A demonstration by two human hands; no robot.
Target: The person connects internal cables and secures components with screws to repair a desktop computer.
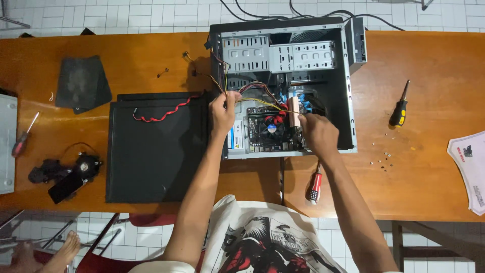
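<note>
Both hands inside open black metal computer case (pixel 348 91), lying sideways for access, frame centre.
Left hand (pixel 222 112) pinches yellow-black wire bundle (pixel 252 100) aside; right hand (pixel 317 132) closed around pink slim card (pixel 293 114).

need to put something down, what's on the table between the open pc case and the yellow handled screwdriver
Nothing: in the head view, bare wood lies between the open computer case and the yellow-handled screwdriver. The small loose screws lie nearer the person.

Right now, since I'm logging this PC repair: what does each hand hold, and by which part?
The left hand grips a bundle of coloured wires at the open computer case. The right hand is inside the case; what it holds cannot be told.
</note>
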